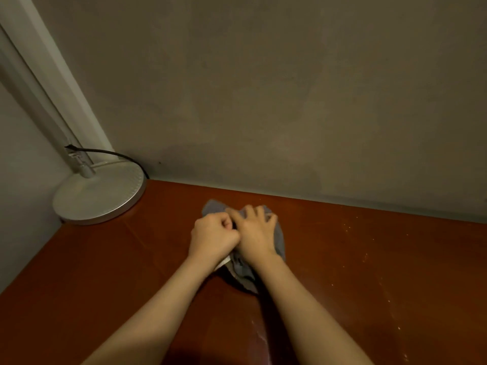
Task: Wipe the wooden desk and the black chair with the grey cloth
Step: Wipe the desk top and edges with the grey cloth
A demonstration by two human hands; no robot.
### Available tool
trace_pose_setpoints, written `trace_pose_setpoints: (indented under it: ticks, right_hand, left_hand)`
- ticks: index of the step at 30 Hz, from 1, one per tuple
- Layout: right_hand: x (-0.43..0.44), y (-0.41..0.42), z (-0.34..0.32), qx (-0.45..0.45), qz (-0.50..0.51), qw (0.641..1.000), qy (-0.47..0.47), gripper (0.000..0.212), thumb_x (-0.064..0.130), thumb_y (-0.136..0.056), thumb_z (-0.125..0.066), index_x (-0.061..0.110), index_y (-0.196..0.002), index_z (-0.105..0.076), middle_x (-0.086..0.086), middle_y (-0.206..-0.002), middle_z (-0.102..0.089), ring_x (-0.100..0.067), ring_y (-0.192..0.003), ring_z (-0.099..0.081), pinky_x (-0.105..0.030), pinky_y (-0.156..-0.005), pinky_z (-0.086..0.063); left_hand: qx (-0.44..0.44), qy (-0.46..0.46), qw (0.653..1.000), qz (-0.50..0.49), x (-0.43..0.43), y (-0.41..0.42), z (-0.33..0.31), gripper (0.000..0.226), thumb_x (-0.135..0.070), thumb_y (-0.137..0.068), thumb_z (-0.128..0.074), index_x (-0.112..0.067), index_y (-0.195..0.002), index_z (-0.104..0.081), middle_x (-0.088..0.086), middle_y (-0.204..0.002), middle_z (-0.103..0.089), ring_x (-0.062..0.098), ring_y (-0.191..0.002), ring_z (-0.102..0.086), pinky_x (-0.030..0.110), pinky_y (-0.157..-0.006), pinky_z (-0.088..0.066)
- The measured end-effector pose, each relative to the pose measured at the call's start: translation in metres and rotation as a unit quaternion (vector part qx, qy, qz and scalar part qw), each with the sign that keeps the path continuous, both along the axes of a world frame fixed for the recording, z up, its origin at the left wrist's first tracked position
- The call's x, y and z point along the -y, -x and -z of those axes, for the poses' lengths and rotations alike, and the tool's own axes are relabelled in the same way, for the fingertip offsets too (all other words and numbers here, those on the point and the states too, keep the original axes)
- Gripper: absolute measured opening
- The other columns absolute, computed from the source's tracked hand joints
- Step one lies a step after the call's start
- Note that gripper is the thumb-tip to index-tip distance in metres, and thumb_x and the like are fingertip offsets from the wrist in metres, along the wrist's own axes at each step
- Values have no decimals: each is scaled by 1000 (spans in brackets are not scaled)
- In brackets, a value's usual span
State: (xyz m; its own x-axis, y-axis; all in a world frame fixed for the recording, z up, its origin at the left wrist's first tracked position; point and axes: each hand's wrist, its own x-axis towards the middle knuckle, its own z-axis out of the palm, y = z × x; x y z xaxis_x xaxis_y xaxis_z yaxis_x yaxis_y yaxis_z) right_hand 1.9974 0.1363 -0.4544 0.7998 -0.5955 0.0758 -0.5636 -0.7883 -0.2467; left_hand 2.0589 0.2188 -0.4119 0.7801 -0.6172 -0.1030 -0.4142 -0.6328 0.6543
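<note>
The grey cloth point(279, 241) lies bunched on the reddish-brown wooden desk point(369, 259), near the back wall. My right hand point(257, 229) presses flat on top of it with the fingers spread. My left hand point(214, 234) is curled into a fist right beside the right hand, closed on the cloth's left part; a grey corner sticks out beyond it. Most of the cloth is hidden under both hands. The black chair is not in view.
A white desk lamp with a round base point(98, 197) stands in the back left corner, its black cable point(113, 154) looping behind. A grey wall point(290, 101) runs along the desk's far edge. Pale specks dot the desk's right side.
</note>
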Motion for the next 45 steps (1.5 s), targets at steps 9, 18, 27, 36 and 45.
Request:
trace_pose_setpoints:
  ticks: [9,18,27,36,45]
  right_hand:
    - [90,69,-4,-84,304,948,33,32,27,-98,-38,27,-130,-45,-16,-128,-47,-36,-120,-39,-45,-97,-31]
    - [81,107,-13,-3,287,956,61,35,33,-96,-45,25,-130,-53,-17,-122,-53,-36,-113,-43,-45,-91,-31]
    - [19,32,4,-16,29,999,-12,53,48,-95,-25,35,-147,-24,-4,-155,-23,-20,-143,-15,-43,-116,-5]
    - [53,104,6,-54,124,991,-23,51,31,-101,-28,29,-150,-14,-3,-159,-5,-19,-146,-1,-40,-117,2]
    - [48,176,8,-71,214,974,-29,54,33,-102,-25,29,-151,-2,-4,-160,2,-20,-147,5,-41,-117,3]
  left_hand:
    - [-77,23,993,91,78,58,-15,27,-18,-78,-60,-20,-59,-41,-1,-83,-60,24,-96,-61,21,-68,-36]
    - [-115,48,984,126,63,86,-19,20,-17,-76,-58,-19,-61,-44,1,-80,-60,26,-85,-58,24,-63,-37]
    - [186,-87,975,90,20,27,-6,59,-23,-86,-49,-11,-139,-27,12,-147,-27,29,-134,-28,35,-108,-26]
    - [89,-93,937,323,68,78,40,54,-29,-103,-13,-15,-150,9,0,-157,16,11,-145,15,31,-117,10]
    - [95,-85,927,352,75,148,40,55,-31,-103,-13,-11,-149,9,4,-157,16,14,-145,15,31,-115,12]
